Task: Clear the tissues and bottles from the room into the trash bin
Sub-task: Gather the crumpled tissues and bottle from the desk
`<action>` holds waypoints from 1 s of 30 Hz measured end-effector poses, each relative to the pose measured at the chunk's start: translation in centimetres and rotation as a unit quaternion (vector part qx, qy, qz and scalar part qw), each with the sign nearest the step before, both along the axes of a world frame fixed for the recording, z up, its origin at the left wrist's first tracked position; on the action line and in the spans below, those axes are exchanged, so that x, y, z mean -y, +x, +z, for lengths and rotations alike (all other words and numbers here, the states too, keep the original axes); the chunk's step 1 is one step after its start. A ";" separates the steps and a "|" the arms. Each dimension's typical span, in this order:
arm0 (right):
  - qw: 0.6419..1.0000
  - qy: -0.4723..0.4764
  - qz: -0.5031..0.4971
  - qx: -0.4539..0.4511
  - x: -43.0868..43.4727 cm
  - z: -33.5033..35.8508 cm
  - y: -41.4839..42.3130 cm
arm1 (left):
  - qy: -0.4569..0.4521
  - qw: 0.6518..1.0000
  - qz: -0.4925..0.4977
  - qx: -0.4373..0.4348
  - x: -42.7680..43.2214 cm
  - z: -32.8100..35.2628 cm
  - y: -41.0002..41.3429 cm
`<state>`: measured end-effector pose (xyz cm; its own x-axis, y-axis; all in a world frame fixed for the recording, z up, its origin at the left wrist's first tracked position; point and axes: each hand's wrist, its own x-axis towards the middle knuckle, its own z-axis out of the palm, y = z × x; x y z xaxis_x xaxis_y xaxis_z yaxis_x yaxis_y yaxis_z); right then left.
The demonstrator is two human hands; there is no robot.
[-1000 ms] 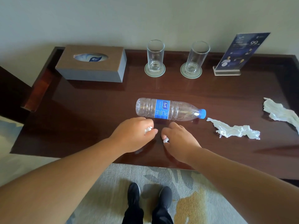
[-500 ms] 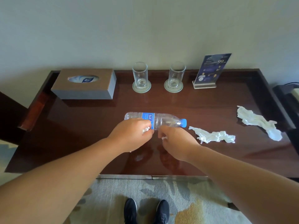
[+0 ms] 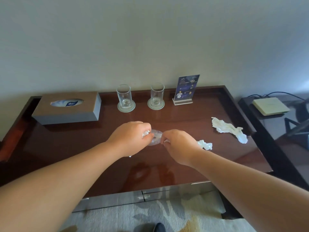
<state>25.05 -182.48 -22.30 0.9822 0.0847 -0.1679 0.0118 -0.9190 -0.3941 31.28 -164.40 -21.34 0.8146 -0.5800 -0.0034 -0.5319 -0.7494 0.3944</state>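
Observation:
A clear plastic bottle (image 3: 155, 137) shows only its round transparent end between my two hands, just above the dark wooden desk (image 3: 70, 148). Its blue label and cap are hidden. My left hand (image 3: 131, 137) grips the bottle's left side with a small white tissue wad pressed under its fingers. My right hand (image 3: 178, 144) pinches the right side, and a bit of white tissue also shows in it. A crumpled tissue (image 3: 205, 145) lies just right of my right wrist. A longer crumpled tissue (image 3: 228, 129) lies nearer the desk's right edge.
At the desk's back stand a grey tissue box (image 3: 66, 108), two empty glasses on coasters (image 3: 124, 97) (image 3: 157, 96) and a blue sign card (image 3: 186, 88). A low side table (image 3: 260, 124) with a pale flat box (image 3: 270, 106) and cables adjoins on the right. Patterned carpet lies below.
Both hands reached forward and closed on the bottle. It lay sideways with label and cap showing; now only its clear end shows between my hands. The view pulled back and tilted up.

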 end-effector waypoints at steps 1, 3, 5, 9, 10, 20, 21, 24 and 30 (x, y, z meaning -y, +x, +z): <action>1.000 0.001 -0.006 0.001 0.1 0.3 -0.2 | -0.002 1.000 -0.005 0.000 0.1 0.2 0.1; 1.000 -0.007 -0.021 -0.002 0.1 0.7 -0.7 | -0.010 1.000 -0.014 0.001 0.1 0.6 0.1; 0.999 -0.017 -0.040 -0.006 0.1 0.9 -1.3 | -0.013 1.000 -0.024 -0.004 0.1 0.8 0.0; 0.997 -0.021 -0.076 -0.011 0.2 1.2 -2.5 | -0.004 0.999 -0.049 -0.013 0.3 0.9 -0.1; 0.996 -0.021 -0.081 -0.012 0.2 1.2 -2.8 | -0.007 0.998 -0.054 -0.010 0.5 0.9 -0.2; 0.992 -0.050 -0.112 -0.021 2.7 1.4 -5.0 | -0.035 0.996 -0.087 -0.001 4.0 0.8 -1.2; 0.992 -0.051 -0.114 -0.021 3.2 1.4 -5.0 | -0.036 0.996 -0.085 -0.002 4.3 0.8 -1.1; 0.992 -0.055 -0.114 -0.018 4.9 1.3 -5.0 | -0.034 0.996 -0.081 -0.005 5.7 0.9 -1.0; 0.995 -0.043 -0.091 -0.011 10.2 0.5 -4.7 | -0.035 0.997 -0.062 -0.005 10.5 0.2 -1.4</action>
<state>20.36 -192.69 -21.77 0.9761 -0.1093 -0.1879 -0.1648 -0.9357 -0.3119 29.87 -174.85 -21.18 0.7367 -0.6754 0.0337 -0.6150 -0.6483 0.4488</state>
